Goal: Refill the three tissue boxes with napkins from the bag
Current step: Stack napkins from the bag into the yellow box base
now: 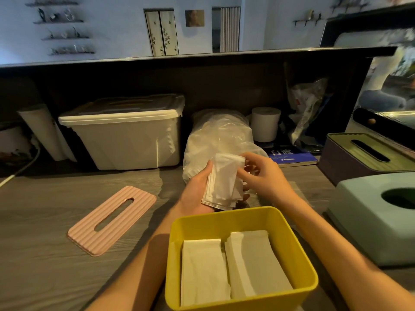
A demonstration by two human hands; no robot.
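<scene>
My left hand [195,191] holds a stack of white napkins [222,182] just above and behind the open yellow tissue box [220,217]. My right hand [262,176] pinches the stack's right edge. Two piles of napkins [233,265] lie side by side inside the yellow box. Its pink ribbed lid [112,218] lies on the table to the left. The clear plastic napkin bag [220,138] stands right behind my hands. A pale green tissue box [372,216] and a purple box with a green slotted lid [368,153] sit at the right.
A lidded white storage bin [125,131] stands at the back left, a roll of paper [265,124] and a crumpled bag [307,108] at the back right. A blue booklet [292,157] lies by the purple box. A dark counter wall runs behind everything.
</scene>
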